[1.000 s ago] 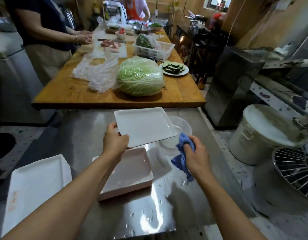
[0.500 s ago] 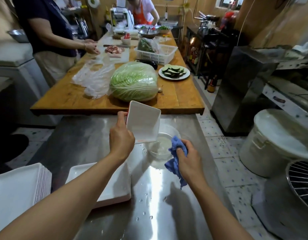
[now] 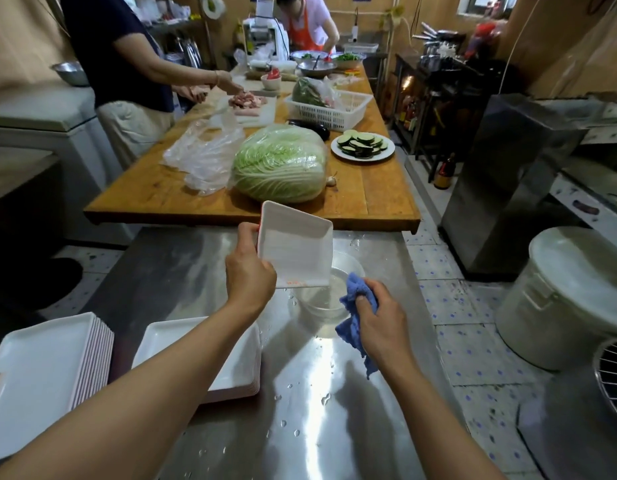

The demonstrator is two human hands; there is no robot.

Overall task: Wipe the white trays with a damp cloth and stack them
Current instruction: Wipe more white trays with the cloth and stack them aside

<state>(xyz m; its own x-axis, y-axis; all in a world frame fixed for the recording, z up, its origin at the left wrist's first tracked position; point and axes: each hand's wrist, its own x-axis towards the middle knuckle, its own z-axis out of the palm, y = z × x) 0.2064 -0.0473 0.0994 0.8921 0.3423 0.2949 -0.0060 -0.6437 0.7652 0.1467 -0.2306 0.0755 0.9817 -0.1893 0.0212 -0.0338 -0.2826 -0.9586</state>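
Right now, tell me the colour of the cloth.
Blue cloth, gripped in the right hand; head view.

Dim warm light; glare streaks the wet steel table [image 3: 320, 420]; edges bow.

White tray [image 3: 295, 249] tilted upright above two tray stacks [image 3: 47, 362]; crumpled blue cloth [image 3: 353, 313].

No text, label or number here is legible.
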